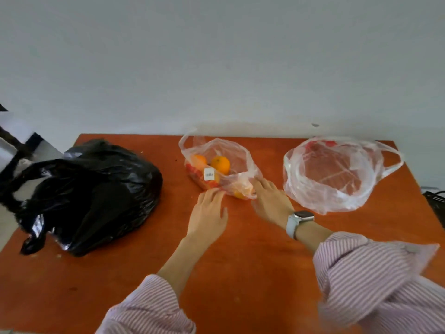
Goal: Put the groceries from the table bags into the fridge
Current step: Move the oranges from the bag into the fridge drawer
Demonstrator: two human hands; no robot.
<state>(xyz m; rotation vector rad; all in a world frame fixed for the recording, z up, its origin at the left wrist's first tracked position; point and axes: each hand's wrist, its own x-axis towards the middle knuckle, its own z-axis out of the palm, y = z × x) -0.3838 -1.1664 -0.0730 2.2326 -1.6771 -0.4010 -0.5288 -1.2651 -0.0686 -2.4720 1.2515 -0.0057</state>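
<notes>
I see a clear bag lying on the orange table, near the far edge, at about 12 o'clock from me. It has oranges in it, and a white sticker with a bar code shows on its side. The bag's mouth is open and points up and to the back.

My left hand lies at the bag's near edge, at about 7 o'clock from the oranges. Its fingers are straight and a little spread, and the tips touch the plastic. My right hand is at about 4 o'clock from the oranges. Its fingers are straight too and touch the bag's near corner. Neither hand is holding or pinching anything. A pale watch sits on the right wrist, and both sleeves are striped.

A second clear bag sits at 2 o'clock, apart from the first one. I cannot tell what is in it. A big black bag sits at 10 o'clock, well apart from the hands.
</notes>
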